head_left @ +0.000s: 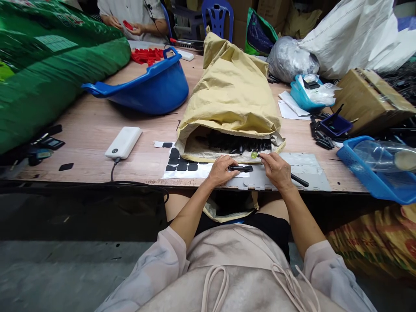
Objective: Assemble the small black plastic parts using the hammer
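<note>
My left hand is closed around one end of a slim black plastic piece, which lies low over the table's front edge. In my right hand, the fingertips pinch a small yellow-green disc. A black rod sticks out beyond the right hand's heel; whether the hand grips it or it lies on the table, I cannot tell. Just past both hands gapes a yellow sack on its side, with many black parts inside. A white sheet with black rounded pads lies left of my left hand.
Grey board lies under the right hand. A white power bank with a cable is at left, before a blue basin. Blue basket and carton stand right. Across the table a person handles a red piece.
</note>
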Motion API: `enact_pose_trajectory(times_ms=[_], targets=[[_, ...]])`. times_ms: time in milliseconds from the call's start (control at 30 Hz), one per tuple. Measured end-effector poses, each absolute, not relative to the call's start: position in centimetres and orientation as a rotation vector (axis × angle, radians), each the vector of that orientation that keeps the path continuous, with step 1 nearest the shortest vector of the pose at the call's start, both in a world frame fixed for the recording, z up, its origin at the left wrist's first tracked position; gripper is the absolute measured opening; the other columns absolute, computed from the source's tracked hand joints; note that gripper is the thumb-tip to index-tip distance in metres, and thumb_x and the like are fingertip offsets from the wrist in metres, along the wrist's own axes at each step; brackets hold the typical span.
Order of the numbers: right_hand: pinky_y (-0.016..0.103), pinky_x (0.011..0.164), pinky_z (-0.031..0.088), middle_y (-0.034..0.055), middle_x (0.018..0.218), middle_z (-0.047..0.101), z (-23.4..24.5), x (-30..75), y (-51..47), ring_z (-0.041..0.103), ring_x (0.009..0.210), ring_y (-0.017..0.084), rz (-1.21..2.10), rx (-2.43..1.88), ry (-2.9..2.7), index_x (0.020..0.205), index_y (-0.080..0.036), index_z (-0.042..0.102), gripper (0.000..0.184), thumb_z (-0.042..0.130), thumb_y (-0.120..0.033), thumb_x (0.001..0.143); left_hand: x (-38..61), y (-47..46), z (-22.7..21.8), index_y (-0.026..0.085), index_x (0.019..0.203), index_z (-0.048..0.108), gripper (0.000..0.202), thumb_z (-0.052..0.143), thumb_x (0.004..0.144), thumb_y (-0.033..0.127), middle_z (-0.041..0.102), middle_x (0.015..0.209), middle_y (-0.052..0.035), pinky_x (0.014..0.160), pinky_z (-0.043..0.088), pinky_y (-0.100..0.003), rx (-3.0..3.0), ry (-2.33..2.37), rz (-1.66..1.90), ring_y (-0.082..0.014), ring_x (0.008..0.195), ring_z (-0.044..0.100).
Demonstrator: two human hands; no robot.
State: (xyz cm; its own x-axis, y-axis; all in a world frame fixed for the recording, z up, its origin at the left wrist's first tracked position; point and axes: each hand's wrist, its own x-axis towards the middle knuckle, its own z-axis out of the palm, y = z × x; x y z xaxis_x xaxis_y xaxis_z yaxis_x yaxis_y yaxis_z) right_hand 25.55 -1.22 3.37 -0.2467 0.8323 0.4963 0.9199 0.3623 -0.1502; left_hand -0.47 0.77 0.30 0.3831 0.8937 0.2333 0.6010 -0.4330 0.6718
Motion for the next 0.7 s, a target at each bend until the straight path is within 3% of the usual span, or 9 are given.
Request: enact_pose_trajectory(times_ms=[333, 567, 700], targets=[[0.033, 0.083, 0.045, 0.0071, 0.098, 0.070, 0.4, 26.3, -0.6, 0.058, 0.093, 0.023, -0.214, -1.568, -2.130, 0.119, -0.025, 0.075, 0.028, 0.053, -0.030, 0.104, -0.8, 0.9, 0.0, 0.020, 0.098, 0.075, 0.014, 0.077, 0.087, 0.028, 0.068, 0.095, -0.0056, 0.090, 0.049, -0.040, 2.211, 1.254, 0.806, -0.0256, 0.097, 0.060], [0.033, 0.085, 0.045, 0.0065, 0.099, 0.071, 0.7, 26.0, -0.8, 0.058, 0.095, 0.023, -0.202, -1.593, -2.121, 0.118, -0.024, 0.075, 0.027, 0.055, -0.027, 0.101, -0.4, -4.1, 1.4, 0.019, 0.113, 0.068, 0.023, 0.058, 0.104, 0.038, 0.073, 0.102, -0.0087, 0.088, 0.051, -0.038, 2.274, 0.862, 1.075, -0.0229, 0.095, 0.065], [0.034, 0.086, 0.044, 0.0074, 0.101, 0.070, 0.8, 25.9, -0.8, 0.057, 0.096, 0.024, -0.180, -1.618, -2.127, 0.119, -0.024, 0.075, 0.027, 0.055, -0.028, 0.101, 0.3, -8.9, -0.6, 0.019, 0.117, 0.068, 0.028, 0.053, 0.107, 0.041, 0.074, 0.094, -0.0077, 0.081, 0.052, -0.033, 2.358, 0.616, 0.768, -0.0205, 0.086, 0.070]])
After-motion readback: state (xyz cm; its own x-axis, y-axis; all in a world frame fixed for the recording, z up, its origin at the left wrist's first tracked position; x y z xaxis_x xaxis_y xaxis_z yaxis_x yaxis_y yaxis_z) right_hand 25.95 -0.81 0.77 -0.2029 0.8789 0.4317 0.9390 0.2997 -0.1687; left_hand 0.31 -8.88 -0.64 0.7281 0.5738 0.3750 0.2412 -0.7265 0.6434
